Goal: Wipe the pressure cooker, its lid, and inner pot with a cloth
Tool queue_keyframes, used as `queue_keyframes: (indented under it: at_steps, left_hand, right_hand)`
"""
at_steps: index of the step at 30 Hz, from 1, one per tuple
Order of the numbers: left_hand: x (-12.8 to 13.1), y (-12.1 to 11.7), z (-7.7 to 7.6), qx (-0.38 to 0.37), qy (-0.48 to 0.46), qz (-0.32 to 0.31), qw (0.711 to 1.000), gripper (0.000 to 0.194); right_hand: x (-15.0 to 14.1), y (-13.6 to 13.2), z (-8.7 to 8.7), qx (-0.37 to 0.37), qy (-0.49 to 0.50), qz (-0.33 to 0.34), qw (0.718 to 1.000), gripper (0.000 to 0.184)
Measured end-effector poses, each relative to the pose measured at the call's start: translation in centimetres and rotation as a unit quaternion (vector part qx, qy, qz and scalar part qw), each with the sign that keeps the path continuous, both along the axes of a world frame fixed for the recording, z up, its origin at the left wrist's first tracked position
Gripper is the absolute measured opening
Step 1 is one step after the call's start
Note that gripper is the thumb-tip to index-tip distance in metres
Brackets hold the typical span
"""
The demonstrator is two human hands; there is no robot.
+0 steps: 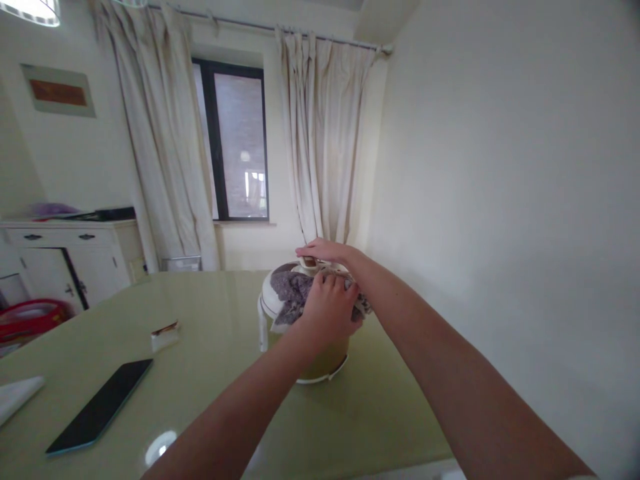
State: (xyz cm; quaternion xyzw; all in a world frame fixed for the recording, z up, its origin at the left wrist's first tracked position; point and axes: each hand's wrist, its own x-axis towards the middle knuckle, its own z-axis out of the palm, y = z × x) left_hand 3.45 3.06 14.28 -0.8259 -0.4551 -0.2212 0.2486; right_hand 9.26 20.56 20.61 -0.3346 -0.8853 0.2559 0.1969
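Two unequal pressures could tip the round white-lidded vessel (271, 300): your left hand (333, 300), fingers curled, grips grey patterned cloth (291, 288); your right hand (326, 249) clasps its white-and-brown knob (309, 263), twelve o'clock.

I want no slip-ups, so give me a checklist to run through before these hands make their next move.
1. Container upright on the table: ok, it stands on its base.
2. Right hand at the top handle: ok, it rests there.
3. Left hand on the patterned cloth: ok, the cloth lies against the container under its fingers.
4. Dark flat tablet-like object apart from the container: ok, it lies well to the left.
5. Front of the container free of marks: cannot tell, the cloth and left hand hide much of it.
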Motion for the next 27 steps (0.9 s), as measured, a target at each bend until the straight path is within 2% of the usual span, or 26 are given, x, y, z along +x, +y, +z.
queue_keyframes:
  at_steps: [4, 8, 11, 14, 16, 18, 19, 21, 23, 24, 25, 27]
  left_hand:
    - [0.4, 1.9, 1.2, -0.038, -0.040, -0.010, 0.998, 0.042]
    - [-1.6, 2.0, 1.7, -0.040, -0.038, -0.059, 0.997, 0.041]
    - [-4.5, 1.1, 1.1, -0.024, -0.044, -0.088, 0.995, 0.044]
    - [-8.1, 0.5, -0.5, 0.003, -0.104, -0.080, 0.991, 0.046]
    - [-10.7, 0.6, -2.2, 0.032, -0.184, -0.056, 0.981, 0.050]
    - [-13.0, 1.1, -4.4, 0.044, -0.295, -0.026, 0.954, 0.048]
    - [-14.0, 1.5, -5.7, 0.044, -0.371, -0.009, 0.927, 0.047]
    - [-15.6, 2.4, -8.6, 0.024, -0.537, 0.026, 0.843, 0.045]
    - [-16.5, 3.3, -12.1, -0.007, -0.650, 0.045, 0.758, 0.046]
    - [-16.8, 3.6, -14.0, -0.012, -0.683, 0.049, 0.728, 0.047]
    - [-17.0, 3.9, -15.9, -0.011, -0.708, 0.055, 0.704, 0.047]
    - [-17.3, 4.0, -19.5, -0.014, -0.719, 0.058, 0.692, 0.050]
  right_hand:
    - [-0.9, -1.5, 0.9, 0.103, -0.069, -0.037, 0.992, 0.028]
    - [-1.8, -3.1, 0.9, 0.146, -0.117, -0.108, 0.976, 0.025]
    - [-2.5, -4.1, 0.7, 0.165, -0.151, -0.155, 0.962, 0.029]
    - [-3.0, -5.3, 0.2, 0.173, -0.159, -0.192, 0.953, 0.039]
    - [-3.2, -6.1, -0.2, 0.177, -0.158, -0.214, 0.948, 0.043]
    - [-3.4, -6.9, -0.6, 0.179, -0.150, -0.232, 0.944, 0.044]
    - [-3.6, -7.2, -0.8, 0.183, -0.147, -0.241, 0.942, 0.044]
    - [-4.3, -7.6, -1.0, 0.197, -0.150, -0.263, 0.933, 0.042]
    - [-5.4, -7.6, -1.2, 0.215, -0.162, -0.283, 0.920, 0.036]
    - [-6.1, -7.6, -1.3, 0.223, -0.170, -0.293, 0.914, 0.033]
    - [-6.6, -7.4, -1.3, 0.227, -0.176, -0.301, 0.909, 0.031]
    - [-7.5, -7.0, -1.4, 0.229, -0.185, -0.315, 0.902, 0.030]
